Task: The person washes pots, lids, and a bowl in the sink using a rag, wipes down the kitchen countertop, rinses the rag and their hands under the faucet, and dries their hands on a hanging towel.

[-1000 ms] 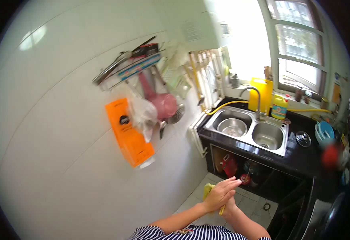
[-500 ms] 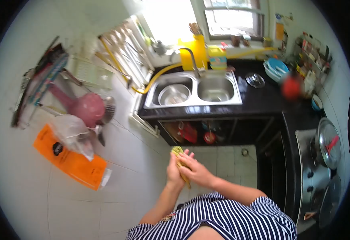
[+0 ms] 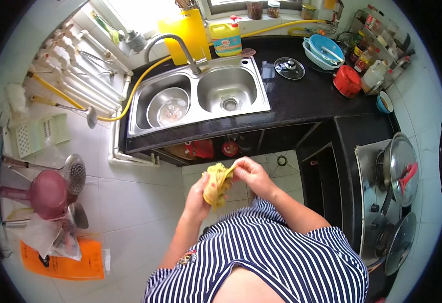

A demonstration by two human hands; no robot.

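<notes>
A crumpled yellow cloth (image 3: 216, 188) with darker marks hangs in front of my striped top, above the floor and before the sink counter. My left hand (image 3: 197, 199) is closed round its left side, the palm partly hidden by the folds. At the cloth's upper right, my right hand (image 3: 252, 175) pinches a corner between thumb and fingers and pulls it outward. Beyond both hands stands the double sink (image 3: 197, 121). Its left basin holds a metal bowl (image 3: 155, 108) with pale bits and water in it.
A faucet (image 3: 183, 48) curves over the sink. A yellow jug (image 3: 226, 40), glass lid (image 3: 289, 68), blue basket (image 3: 326, 48) and red pot (image 3: 347, 81) stand on the black counter (image 3: 301, 98). At right is a stove (image 3: 370, 202) with a lidded pan (image 3: 403, 164). Utensils hang at left.
The cloth was squeezed narrow between both palms; now it is bunched in my left hand, with my right hand drawn to its corner. The view has shifted, the sink now lying further left.
</notes>
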